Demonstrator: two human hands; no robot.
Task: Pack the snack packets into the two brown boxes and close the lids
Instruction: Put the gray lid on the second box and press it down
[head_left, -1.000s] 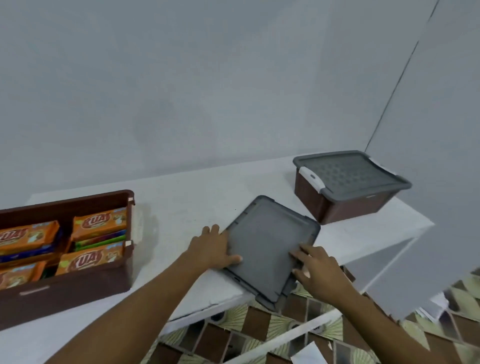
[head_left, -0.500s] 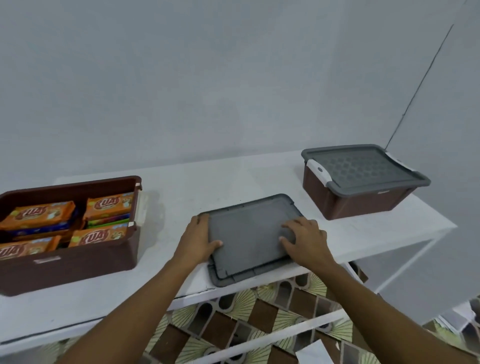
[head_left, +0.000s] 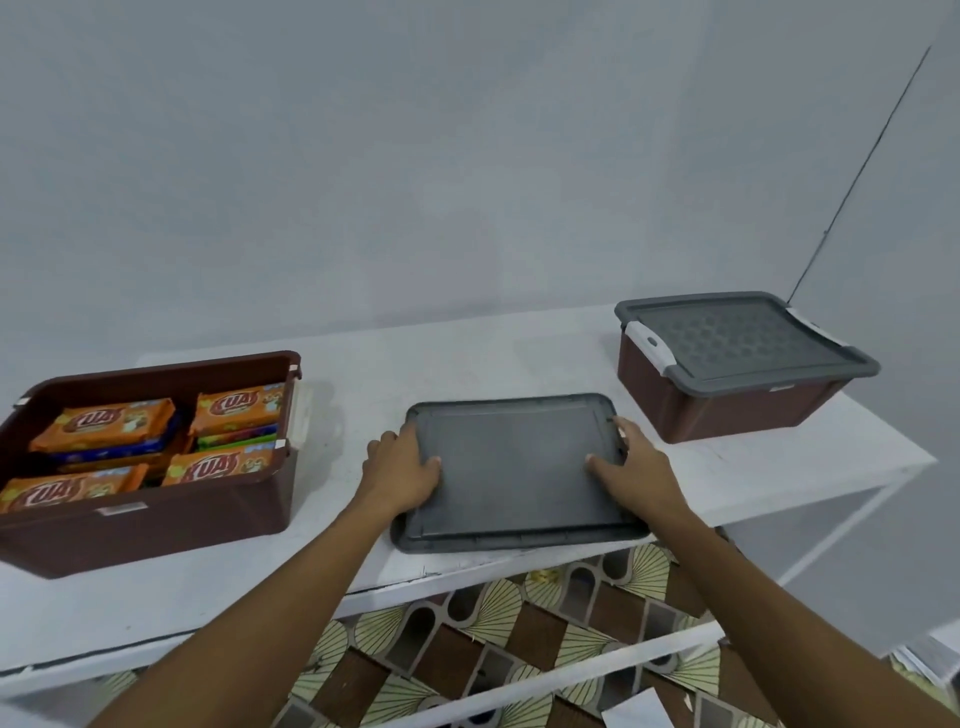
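— While both our hands are on it, how do we expect the loose lid (head_left: 511, 467) to handle?

— Light and fairly stiff, we judge. It is thin grey moulded plastic, smooth enough to slide under a thumb and apt to flex if lifted by one corner. The short edges are the place to take it.

— And our grip?

— Our left hand (head_left: 402, 465) holds the lid's left short edge and our right hand (head_left: 634, 462) its right one. Each thumb is laid on the top face with the fingers bent over the rim. How far they reach underneath we cannot tell. Both forearms come in low from the lid's near side.

— Where does it lie?

— Flat on the white table (head_left: 467, 358), its near long edge just past the table's front.

— And around it?

— Left of the lid, a little apart, stands the open box (head_left: 156, 525) with orange snack packets (head_left: 104, 423) packed inside. Right of the lid and somewhat farther back sits the shut box (head_left: 717, 410), its fitted lid (head_left: 743, 338) on. We reckon ours belongs on the left one.
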